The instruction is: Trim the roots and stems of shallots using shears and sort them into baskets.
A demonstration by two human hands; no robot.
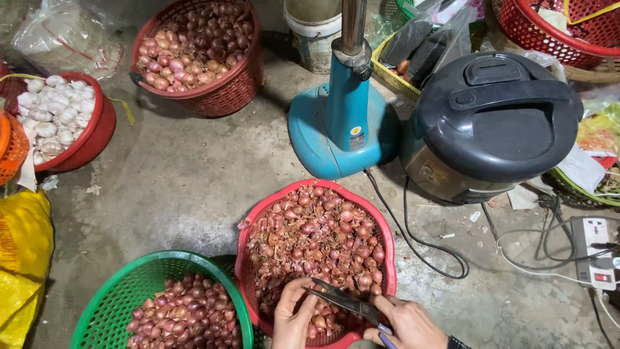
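Looking down from the head cam here. My left hand (pixel 294 317) is curled round a small reddish shallot (pixel 318 321), pinching it over the near edge of the round red plastic basket (pixel 384 242) full of untrimmed shallots and loose papery skins. My right hand (pixel 408 323) is closed on the handles of a pair of dark metal scissors (pixel 342 300), whose blades lie angled over the left fingers, right beside the bulb.

To snip well I'd say keep the blades close to the shallot's end and the left fingertips tucked back, since steel and skin are nearly touching. Working over the basket looks sensible, scraps drop straight in.

Round about: a green plastic basket (pixel 110 304) of cleaner shallots just to the left, a teal fan base (pixel 336 126) and a black-lidded electric cooker (pixel 494 123) beyond, with cables (pixel 420 242) trailing toward a white power strip (pixel 595 252) on the right. Further back sit a red bowl of white garlic (pixel 97 132) and another red woven basket of shallots (pixel 219 97). The cables lie near the right elbow, could snag.
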